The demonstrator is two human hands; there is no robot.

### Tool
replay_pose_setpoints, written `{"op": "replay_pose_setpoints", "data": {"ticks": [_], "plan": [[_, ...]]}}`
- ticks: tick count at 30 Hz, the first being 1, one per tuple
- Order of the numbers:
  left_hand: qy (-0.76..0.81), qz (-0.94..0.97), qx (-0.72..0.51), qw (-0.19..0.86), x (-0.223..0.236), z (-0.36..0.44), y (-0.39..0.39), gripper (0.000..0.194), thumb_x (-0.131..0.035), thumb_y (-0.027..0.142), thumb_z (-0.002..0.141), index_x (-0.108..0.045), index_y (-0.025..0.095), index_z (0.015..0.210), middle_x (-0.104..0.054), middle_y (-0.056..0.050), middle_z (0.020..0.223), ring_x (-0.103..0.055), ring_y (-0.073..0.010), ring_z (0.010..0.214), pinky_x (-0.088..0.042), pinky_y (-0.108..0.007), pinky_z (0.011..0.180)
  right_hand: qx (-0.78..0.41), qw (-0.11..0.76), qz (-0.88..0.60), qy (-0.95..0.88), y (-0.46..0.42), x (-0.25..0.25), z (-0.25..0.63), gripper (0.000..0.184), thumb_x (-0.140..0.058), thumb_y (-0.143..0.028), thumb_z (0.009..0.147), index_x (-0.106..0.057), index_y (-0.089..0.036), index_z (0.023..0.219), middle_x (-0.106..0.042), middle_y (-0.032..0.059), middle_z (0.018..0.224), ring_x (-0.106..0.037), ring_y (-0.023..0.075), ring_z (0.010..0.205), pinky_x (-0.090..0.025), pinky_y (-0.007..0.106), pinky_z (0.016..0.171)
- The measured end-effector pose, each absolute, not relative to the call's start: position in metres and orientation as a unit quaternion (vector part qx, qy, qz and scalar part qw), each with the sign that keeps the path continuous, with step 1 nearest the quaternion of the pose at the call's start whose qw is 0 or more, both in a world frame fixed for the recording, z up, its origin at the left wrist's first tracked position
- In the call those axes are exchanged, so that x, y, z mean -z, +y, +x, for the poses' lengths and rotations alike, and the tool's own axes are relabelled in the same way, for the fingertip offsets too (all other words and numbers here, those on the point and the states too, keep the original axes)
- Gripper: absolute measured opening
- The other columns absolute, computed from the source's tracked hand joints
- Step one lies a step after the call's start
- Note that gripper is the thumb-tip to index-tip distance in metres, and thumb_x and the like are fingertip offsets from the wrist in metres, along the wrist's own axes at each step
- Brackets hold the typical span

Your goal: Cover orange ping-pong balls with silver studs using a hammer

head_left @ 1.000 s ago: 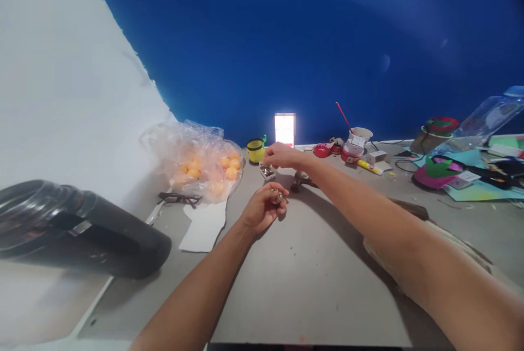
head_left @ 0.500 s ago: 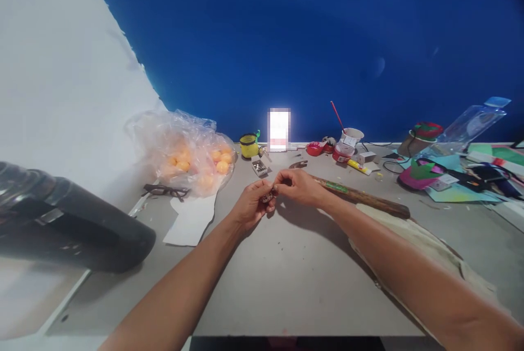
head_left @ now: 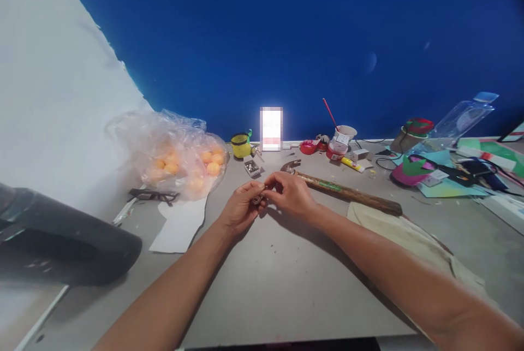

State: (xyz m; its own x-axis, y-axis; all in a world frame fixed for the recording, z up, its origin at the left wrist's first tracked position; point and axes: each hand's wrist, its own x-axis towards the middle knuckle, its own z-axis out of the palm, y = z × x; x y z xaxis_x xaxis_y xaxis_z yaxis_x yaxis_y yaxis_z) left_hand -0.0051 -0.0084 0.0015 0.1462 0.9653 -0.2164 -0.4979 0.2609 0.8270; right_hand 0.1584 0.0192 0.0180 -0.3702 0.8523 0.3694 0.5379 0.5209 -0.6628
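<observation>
Above the middle of the grey table, my left hand (head_left: 239, 208) is closed around a small round brownish object with light markings (head_left: 256, 200). Its exact kind is too small to make out. My right hand (head_left: 291, 196) meets it from the right, thumb and fingertips pinched at the object's edge; what they grip there is hidden. Just behind the hands lies a claw hammer (head_left: 347, 194), its wooden handle stretching right and its head close to my right knuckles. Beyond my left hand stands a small open box of shiny metal bits (head_left: 252, 167).
Left are a plastic bag of orange balls (head_left: 172, 164), glasses (head_left: 153, 196), white paper (head_left: 180, 225) and a large dark cylinder (head_left: 69, 242). A yellow cup (head_left: 241, 146) stands at the back. A beige cloth (head_left: 393, 233), glue tube (head_left: 352, 164) and clear bottle (head_left: 462, 124) are right.
The whole view has shifted, so things sit slightly further left. More of the hammer head shows beside my right hand. Both hands keep their hold on the small object.
</observation>
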Motion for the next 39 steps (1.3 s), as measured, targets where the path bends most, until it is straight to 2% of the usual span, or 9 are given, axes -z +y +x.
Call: {"op": "replay_pose_setpoints", "data": {"ticks": [4,9,15,26,34,39], "plan": [[0.39,0.309,-0.522,0.692,-0.004,-0.005,-0.009,0.042,-0.096,0.035,0.061,-0.063,0.014,0.077,-0.058,0.003,0.063,-0.054,-0.0081,0.054,-0.043,-0.019,0.05,-0.179,0.369,-0.415,-0.812,0.018,-0.015,0.16,0.002,-0.073,-0.023,0.091,-0.075,-0.023,0.089,-0.078,0.0002,0.09,-0.066,0.0152,0.08,-0.04,0.027,0.073],[0.405,0.361,-0.513,0.665,-0.004,-0.004,-0.008,0.041,-0.092,0.041,0.065,-0.062,0.015,0.072,-0.053,0.003,0.056,-0.048,-0.009,0.049,-0.041,-0.022,0.046,-0.133,0.367,-0.411,-0.824,0.017,-0.012,0.161,0.008,-0.069,-0.024,0.094,-0.077,-0.024,0.096,-0.079,0.0022,0.093,-0.068,0.0176,0.083,-0.041,0.028,0.073],[0.432,0.373,-0.521,0.635,0.0,-0.004,-0.007,0.04,-0.09,0.042,0.067,-0.066,0.012,0.08,-0.058,0.0,0.06,-0.05,-0.0085,0.051,-0.041,-0.021,0.049,-0.096,0.354,-0.37,-0.854,0.023,-0.004,0.164,0.016,-0.064,-0.025,0.099,-0.078,-0.025,0.106,-0.079,0.0041,0.093,-0.07,0.0178,0.084,-0.041,0.027,0.072],[0.437,0.355,-0.53,0.634,0.0,-0.005,-0.007,0.032,-0.084,0.038,0.069,-0.065,0.014,0.078,-0.057,0.0,0.058,-0.048,-0.0094,0.049,-0.037,-0.021,0.045,-0.108,0.386,-0.351,-0.846,0.028,0.002,0.16,0.017,-0.063,-0.025,0.1,-0.079,-0.025,0.106,-0.08,0.0037,0.094,-0.072,0.0182,0.086,-0.045,0.027,0.074],[0.419,0.367,-0.524,0.644,0.002,-0.004,-0.007,0.032,-0.082,0.039,0.073,-0.062,0.015,0.073,-0.055,0.0,0.057,-0.048,-0.0105,0.046,-0.039,-0.023,0.044,-0.2,0.433,-0.338,-0.811,0.029,0.002,0.161,0.016,-0.065,-0.019,0.093,-0.081,-0.023,0.094,-0.08,0.0029,0.087,-0.071,0.0178,0.08,-0.049,0.029,0.075],[0.376,0.27,-0.571,0.678,-0.001,-0.005,-0.005,0.021,-0.071,0.03,0.079,-0.071,0.011,0.087,-0.063,-0.006,0.076,-0.06,-0.0147,0.059,-0.047,-0.025,0.048,-0.38,0.456,-0.389,-0.704,0.033,-0.003,0.163,0.015,-0.073,-0.032,0.082,-0.081,-0.02,0.085,-0.076,0.0029,0.072,-0.065,0.0164,0.062,-0.048,0.028,0.058]]}}
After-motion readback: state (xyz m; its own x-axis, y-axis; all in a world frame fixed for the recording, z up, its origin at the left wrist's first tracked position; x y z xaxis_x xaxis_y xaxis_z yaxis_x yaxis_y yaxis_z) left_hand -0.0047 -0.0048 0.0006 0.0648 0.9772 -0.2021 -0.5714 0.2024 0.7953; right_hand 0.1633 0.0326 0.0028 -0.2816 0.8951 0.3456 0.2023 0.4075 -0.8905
